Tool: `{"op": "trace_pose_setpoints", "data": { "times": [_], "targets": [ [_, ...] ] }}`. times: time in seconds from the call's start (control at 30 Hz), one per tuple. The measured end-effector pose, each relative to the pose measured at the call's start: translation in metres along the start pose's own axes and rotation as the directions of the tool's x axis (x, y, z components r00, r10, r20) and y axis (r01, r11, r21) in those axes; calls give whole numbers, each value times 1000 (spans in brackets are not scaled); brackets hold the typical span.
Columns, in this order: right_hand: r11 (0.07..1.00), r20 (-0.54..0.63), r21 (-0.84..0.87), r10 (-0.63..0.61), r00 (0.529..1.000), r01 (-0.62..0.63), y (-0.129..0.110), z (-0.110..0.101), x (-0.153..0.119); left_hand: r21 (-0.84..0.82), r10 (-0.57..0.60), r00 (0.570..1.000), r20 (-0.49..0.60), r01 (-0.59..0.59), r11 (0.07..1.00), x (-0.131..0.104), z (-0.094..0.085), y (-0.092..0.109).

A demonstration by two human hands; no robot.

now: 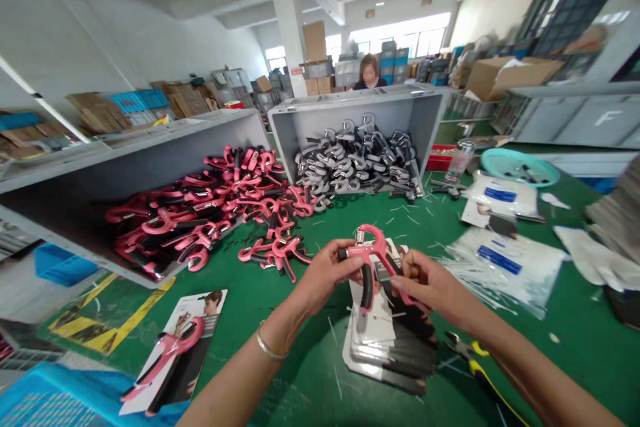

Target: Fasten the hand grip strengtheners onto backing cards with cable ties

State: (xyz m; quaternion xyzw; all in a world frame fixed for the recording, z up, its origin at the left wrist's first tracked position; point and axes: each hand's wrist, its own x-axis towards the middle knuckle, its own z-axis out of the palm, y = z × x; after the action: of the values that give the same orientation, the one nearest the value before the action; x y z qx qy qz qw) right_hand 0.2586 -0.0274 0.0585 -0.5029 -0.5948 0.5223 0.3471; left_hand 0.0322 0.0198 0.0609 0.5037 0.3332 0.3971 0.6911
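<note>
A pink hand grip strengthener [373,252] with a metal spring and black handle pads is held above a stack of printed cards [390,347]. My left hand [337,267] grips it at the upper left, near the black knob, thumb in front. On its right handle the fingers of my right hand [417,280] are closed. Part of the top card shows behind the grip. At the lower left another pink grip [173,347] lies on a printed card [213,313].
Pink grips [200,213] spill from a tipped grey crate [125,140]; grey grips [350,160] fill a second crate [430,140]. Right side: pliers [475,367], bags of white ties [510,267], a teal tray [547,167]. A person [369,73] is behind the crates.
</note>
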Motion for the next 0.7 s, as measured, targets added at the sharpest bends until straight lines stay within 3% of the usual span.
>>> {"op": "trace_pose_setpoints", "data": {
  "times": [0.07, 0.13, 0.2, 0.27, 0.37, 0.43, 0.6, 0.7],
  "targets": [
    [999, -33, -40, 1, 999, -2, 9, -6, 6, 70, 45, 996, -75, -40, 997, 15, -8, -12],
    [997, -13, -62, 34, 999, -35, 16, -9, 11, 235, 107, 991, -84, -84, 968, 24, -15, -23],
    [990, 10, -124, 68, 998, -66, 20, -10, 12, 445, 187, 979, -75, -135, 885, 24, -19, -34],
    [952, -9, -301, 55, 998, -55, 22, -9, 7, 624, 250, 967, -42, -170, 763, 16, -19, -44],
    [751, -88, -658, -13, 996, -48, 25, -6, -9, 767, 248, 968, 50, -196, 610, 1, -16, -52],
    [640, -95, -768, -83, 992, -20, 27, -4, -19, 804, 248, 965, 82, -211, 556, -2, -14, -51],
    [635, 72, -720, -331, 941, 279, 37, 5, -17, 853, 324, 944, 66, -222, 473, 23, 0, -44],
    [688, 20, -669, -359, 933, 280, 46, 12, -3, 835, 326, 937, 129, -280, 474, 34, 12, -48]
  ]
}}
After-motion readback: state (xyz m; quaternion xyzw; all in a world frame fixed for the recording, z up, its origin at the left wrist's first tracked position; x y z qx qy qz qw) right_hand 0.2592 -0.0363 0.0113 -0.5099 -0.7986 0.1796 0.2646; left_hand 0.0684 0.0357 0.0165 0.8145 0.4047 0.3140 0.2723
